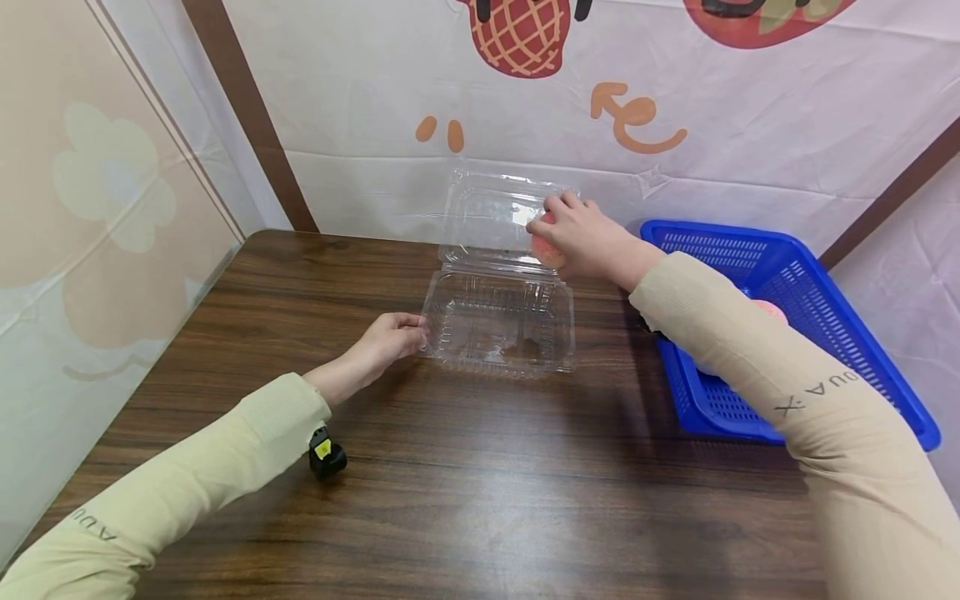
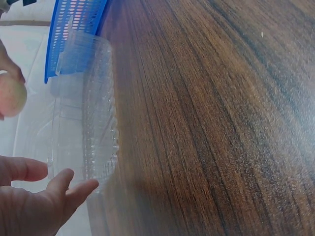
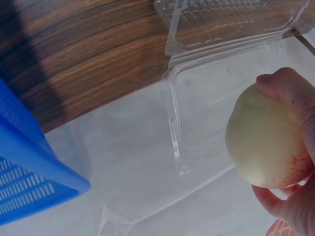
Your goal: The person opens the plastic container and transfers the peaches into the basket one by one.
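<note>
A clear plastic clamshell container stands on the table with its lid raised at the back; I see nothing inside. At its left end, my left hand pinches the rim, thumb at the lip and fingers lower on the wall. Above the container's far right side, in front of the lid, my right hand grips a peach. That peach is pale with a red-speckled side. The thumb and fingers wrap around it, clear of the container.
A blue slotted plastic basket stands to the right, partly under my right sleeve. In it lies another pinkish fruit, mostly hidden by the arm. The dark wooden table ends at a printed cloth backdrop.
</note>
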A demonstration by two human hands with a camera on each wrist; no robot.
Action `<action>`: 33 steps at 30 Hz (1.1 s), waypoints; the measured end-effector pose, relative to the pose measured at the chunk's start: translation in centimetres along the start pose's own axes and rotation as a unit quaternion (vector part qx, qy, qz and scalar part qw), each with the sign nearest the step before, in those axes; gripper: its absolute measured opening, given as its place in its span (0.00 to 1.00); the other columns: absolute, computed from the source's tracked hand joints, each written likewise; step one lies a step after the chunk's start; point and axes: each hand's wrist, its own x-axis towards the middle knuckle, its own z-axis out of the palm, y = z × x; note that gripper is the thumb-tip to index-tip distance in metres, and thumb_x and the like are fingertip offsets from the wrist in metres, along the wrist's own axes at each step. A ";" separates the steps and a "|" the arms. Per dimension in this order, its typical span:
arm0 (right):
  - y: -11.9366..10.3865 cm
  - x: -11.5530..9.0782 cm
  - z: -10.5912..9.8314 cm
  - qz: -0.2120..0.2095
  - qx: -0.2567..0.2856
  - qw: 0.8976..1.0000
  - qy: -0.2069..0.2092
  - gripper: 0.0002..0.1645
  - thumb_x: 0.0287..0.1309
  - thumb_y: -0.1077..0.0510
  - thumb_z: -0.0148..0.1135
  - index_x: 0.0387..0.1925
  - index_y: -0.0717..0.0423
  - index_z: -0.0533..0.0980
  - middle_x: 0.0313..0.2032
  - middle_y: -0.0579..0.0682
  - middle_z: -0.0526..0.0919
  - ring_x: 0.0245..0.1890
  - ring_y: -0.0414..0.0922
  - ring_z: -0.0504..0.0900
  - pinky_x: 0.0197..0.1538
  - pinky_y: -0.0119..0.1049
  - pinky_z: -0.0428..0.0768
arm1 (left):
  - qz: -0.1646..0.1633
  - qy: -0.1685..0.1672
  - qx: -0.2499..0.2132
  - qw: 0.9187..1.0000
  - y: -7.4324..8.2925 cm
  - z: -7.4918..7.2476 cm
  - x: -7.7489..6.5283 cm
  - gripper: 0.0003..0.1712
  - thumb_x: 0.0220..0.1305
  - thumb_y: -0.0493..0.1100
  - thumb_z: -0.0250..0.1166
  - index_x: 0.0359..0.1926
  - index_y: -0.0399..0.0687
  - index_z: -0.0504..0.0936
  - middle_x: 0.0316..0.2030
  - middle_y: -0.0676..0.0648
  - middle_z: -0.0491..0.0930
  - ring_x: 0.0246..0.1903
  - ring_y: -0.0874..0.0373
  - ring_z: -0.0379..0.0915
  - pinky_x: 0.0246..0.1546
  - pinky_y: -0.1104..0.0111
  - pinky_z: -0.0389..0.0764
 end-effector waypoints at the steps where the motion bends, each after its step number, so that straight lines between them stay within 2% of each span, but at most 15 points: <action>1: 0.1 -0.1 0.0 -0.002 -0.004 1.000 0.002 0.38 0.35 0.55 0.71 0.53 0.53 0.68 0.48 0.62 0.65 0.50 0.60 0.62 0.43 0.55 0.71 | 0.000 0.000 0.000 1.000 0.0 0.0 0.0 0.27 0.61 0.30 0.45 0.60 0.19 0.55 0.58 0.26 0.62 0.59 0.42 0.59 0.58 0.63 0.66; 8: 0.5 -0.5 0.1 -0.015 -0.013 1.000 0.017 0.38 0.36 0.54 0.70 0.55 0.53 0.68 0.47 0.62 0.65 0.47 0.59 0.62 0.39 0.55 0.73 | -0.001 0.001 -0.004 1.000 0.1 0.0 0.0 0.27 0.61 0.30 0.45 0.60 0.19 0.56 0.58 0.26 0.62 0.58 0.42 0.59 0.58 0.63 0.66; 15: 1.0 -1.0 0.2 -0.018 -0.010 0.999 0.030 0.34 0.39 0.53 0.68 0.53 0.54 0.70 0.47 0.63 0.66 0.47 0.59 0.62 0.39 0.55 0.72 | -0.002 0.000 -0.001 1.000 0.1 0.1 0.0 0.27 0.62 0.30 0.45 0.60 0.19 0.56 0.58 0.26 0.62 0.58 0.43 0.60 0.58 0.63 0.67; 21: 1.3 -1.5 0.2 -0.018 -0.016 0.999 0.022 0.40 0.33 0.54 0.74 0.53 0.55 0.69 0.47 0.63 0.65 0.48 0.60 0.62 0.40 0.55 0.72 | -0.004 0.002 0.004 1.000 0.2 0.1 0.0 0.26 0.62 0.31 0.44 0.60 0.19 0.56 0.58 0.27 0.62 0.58 0.44 0.61 0.58 0.63 0.67; 33: 1.7 -2.2 0.1 -0.004 -0.025 1.000 -0.007 0.44 0.31 0.53 0.77 0.55 0.55 0.69 0.49 0.64 0.65 0.49 0.61 0.62 0.42 0.57 0.71 | 0.002 -0.001 0.009 1.000 0.2 0.0 -0.1 0.26 0.63 0.31 0.45 0.60 0.19 0.56 0.58 0.27 0.62 0.57 0.45 0.61 0.57 0.64 0.68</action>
